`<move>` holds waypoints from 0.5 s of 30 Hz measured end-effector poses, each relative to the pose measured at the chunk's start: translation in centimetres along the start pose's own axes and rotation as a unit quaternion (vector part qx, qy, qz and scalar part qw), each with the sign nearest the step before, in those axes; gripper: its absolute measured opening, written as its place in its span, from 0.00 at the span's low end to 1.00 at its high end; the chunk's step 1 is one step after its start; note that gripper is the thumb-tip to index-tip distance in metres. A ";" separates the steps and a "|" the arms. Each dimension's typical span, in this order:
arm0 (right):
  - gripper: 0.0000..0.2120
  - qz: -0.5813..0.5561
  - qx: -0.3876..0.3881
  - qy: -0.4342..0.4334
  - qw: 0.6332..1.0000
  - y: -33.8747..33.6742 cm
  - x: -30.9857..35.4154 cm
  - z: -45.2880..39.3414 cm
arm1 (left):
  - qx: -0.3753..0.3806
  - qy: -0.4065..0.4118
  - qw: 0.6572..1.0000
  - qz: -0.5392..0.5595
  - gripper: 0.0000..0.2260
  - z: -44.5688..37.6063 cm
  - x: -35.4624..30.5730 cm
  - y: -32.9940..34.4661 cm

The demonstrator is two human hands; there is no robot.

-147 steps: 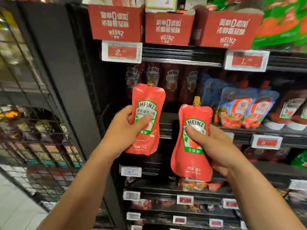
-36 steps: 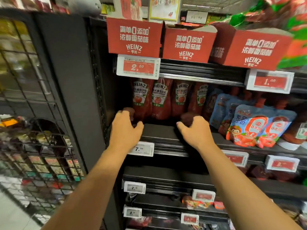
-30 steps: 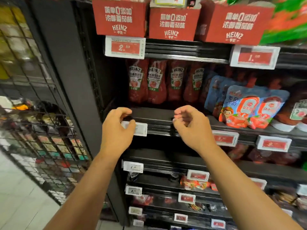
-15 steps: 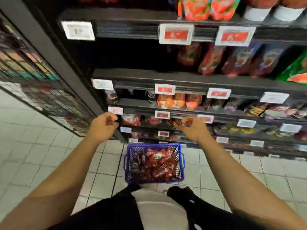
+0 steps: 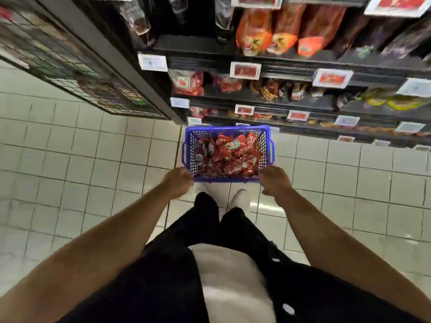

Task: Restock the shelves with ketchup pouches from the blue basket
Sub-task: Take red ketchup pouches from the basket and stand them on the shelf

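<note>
- Blue basket [image 5: 227, 131]: stands on the pale tiled floor [image 5: 77, 145], just in front of the bottom of the dark shelving [image 5: 303, 64] and directly ahead of your feet.
- Ketchup pouches [image 5: 229, 155]: a loose red heap that fills the basket; some labels show green and white.
- Your left hand [image 5: 178, 184]: at the basket's near left corner, touching the rim or just above it; fingers curl downward. Blur hides whether they grip anything, so I cannot tell if it is clenched or loose.
- Your right hand [image 5: 274, 181]: at the near right corner, knuckles up, fingers bent under. Whether it grasps the rim cannot be told.
- Shelving: several tiers with red and white price tags [image 5: 245, 71] along the edges; red and orange packets stand on the tiers.
- Wire rack [image 5: 77, 73]: left of the shelving, holding mixed goods too blurred to identify.
- Your legs: dark trousers, one pale shoe [image 5: 241, 198] visible just behind the basket.
</note>
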State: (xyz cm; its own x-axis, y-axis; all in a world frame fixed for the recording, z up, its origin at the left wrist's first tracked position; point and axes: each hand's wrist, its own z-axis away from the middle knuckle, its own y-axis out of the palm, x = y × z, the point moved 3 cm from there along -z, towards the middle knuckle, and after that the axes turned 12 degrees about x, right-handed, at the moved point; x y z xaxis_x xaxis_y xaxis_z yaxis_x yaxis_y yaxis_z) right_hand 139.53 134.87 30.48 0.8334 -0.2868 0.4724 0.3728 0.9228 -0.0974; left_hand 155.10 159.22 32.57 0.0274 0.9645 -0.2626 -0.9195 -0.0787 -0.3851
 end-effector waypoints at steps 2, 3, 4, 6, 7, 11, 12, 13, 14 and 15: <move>0.05 -0.015 0.013 0.025 0.999 1.9 -1.0 -2.5 | 0.009 -0.026 1.000 0.007 0.11 -3.1 1.5 1.3; 0.07 -0.010 0.019 0.043 0.999 2.8 -1.7 -4.3 | 0.007 -0.035 0.999 0.011 0.11 -5.0 2.4 1.9; 0.09 -0.030 0.021 0.058 0.998 3.8 -2.6 -6.4 | 0.004 -0.047 0.999 0.013 0.11 -7.0 3.5 2.7; 0.06 -0.060 0.036 0.078 0.994 5.5 -3.6 -11.1 | -0.010 -0.072 0.997 0.017 0.13 -11.5 5.5 4.0; 0.04 -0.077 0.040 0.085 0.993 6.4 -4.2 -13.5 | -0.014 -0.074 0.997 0.017 0.14 -13.9 6.2 4.7; 0.02 -0.037 0.044 0.112 0.992 9.4 -7.3 -24.0 | 0.025 -0.038 0.999 0.009 0.15 -23.7 8.8 7.3; 0.04 -0.023 0.041 0.107 0.993 10.0 -8.1 -26.9 | 0.031 -0.035 0.999 0.012 0.16 -26.2 9.4 8.1; 0.05 -0.009 0.033 0.103 0.994 10.6 -8.8 -29.6 | 0.027 -0.029 0.999 0.010 0.19 -28.6 10.0 8.8; 0.06 0.003 0.029 0.097 0.995 11.2 -9.7 -32.3 | 0.016 -0.022 1.000 0.009 0.22 -31.0 10.5 9.5; 0.07 0.005 0.028 0.087 0.996 11.8 -10.3 -34.7 | 0.004 -0.008 1.000 0.024 0.26 -33.0 10.7 10.0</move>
State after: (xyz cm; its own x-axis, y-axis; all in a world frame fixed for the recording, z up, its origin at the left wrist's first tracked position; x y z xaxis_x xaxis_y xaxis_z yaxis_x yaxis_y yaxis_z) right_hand 149.47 139.82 -5.89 0.8971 -0.3131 0.3118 0.3446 0.9374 -0.0500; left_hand 159.15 160.45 -3.32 -0.0221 0.9636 -0.2665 -0.9225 -0.1224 -0.3661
